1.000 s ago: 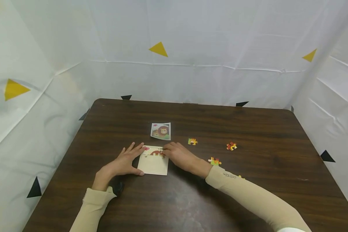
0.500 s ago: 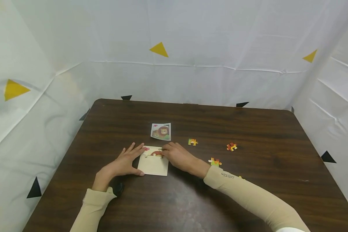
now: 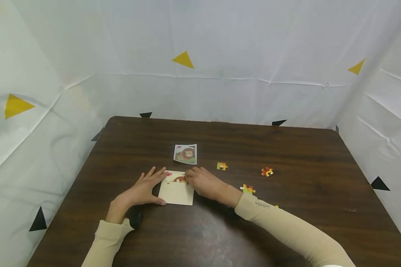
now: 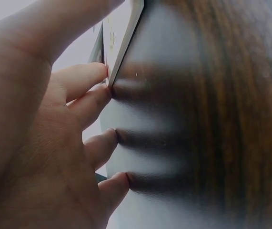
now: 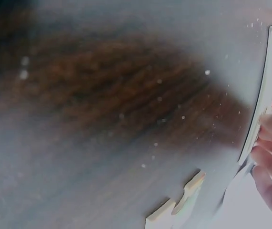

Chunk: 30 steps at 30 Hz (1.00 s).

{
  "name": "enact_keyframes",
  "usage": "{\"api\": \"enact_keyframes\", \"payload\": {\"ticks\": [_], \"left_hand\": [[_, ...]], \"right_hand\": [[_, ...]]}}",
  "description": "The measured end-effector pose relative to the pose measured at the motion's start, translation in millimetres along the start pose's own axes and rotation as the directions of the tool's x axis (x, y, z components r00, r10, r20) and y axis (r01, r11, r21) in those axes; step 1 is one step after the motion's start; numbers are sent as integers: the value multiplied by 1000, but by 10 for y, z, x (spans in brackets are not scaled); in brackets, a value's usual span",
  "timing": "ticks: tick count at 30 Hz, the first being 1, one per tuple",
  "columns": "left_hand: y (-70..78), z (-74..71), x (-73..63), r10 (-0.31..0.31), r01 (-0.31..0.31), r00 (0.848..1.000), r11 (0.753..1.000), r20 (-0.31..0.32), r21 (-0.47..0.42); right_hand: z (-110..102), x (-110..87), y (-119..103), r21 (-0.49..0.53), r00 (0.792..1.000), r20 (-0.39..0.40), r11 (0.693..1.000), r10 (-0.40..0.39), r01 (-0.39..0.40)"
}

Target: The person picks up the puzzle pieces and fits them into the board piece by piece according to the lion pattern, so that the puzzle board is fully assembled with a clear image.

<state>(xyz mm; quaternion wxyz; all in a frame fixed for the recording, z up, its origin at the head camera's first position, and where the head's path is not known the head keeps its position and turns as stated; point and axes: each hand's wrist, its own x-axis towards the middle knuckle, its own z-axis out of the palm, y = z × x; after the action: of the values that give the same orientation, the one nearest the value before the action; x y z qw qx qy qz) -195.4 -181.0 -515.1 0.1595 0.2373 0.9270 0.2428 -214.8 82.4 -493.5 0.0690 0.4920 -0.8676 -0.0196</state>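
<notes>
Head view: card [image 3: 185,154] beyond board [image 3: 176,195]; right sleeve [image 3: 289,226] overlaps yellow piece [image 3: 277,206].

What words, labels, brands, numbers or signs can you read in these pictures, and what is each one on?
Dark script-like marks on the right sleeve: too small and blurred to read.
No other text can be made out: the lion card, the board and the loose pieces show only pictures or plain surface.

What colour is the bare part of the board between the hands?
Pale cream; the board shows best in the head view.
</notes>
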Motion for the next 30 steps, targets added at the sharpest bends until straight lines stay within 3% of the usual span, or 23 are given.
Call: {"api": "enact_keyframes", "payload": {"ticks": [5, 14, 24, 30], "left_hand": [[-2, 4, -6, 2, -2, 1000, 1000, -6, -8], [-4, 24, 23, 0, 0, 1000, 1000, -12, 0], [40, 27, 74, 14, -14, 1000, 1000, -23, 2], [90, 17, 100, 24, -25, 999, 1000, -24, -4]], "right_hand": [[35, 7, -35, -42, 1000, 21, 999, 14, -13], [41, -36, -99, -100, 991, 127, 995, 42, -30], [48, -89, -129, -185, 994, 102, 982, 50, -31], [9, -120, -89, -219, 989, 131, 975, 67, -37]]}}
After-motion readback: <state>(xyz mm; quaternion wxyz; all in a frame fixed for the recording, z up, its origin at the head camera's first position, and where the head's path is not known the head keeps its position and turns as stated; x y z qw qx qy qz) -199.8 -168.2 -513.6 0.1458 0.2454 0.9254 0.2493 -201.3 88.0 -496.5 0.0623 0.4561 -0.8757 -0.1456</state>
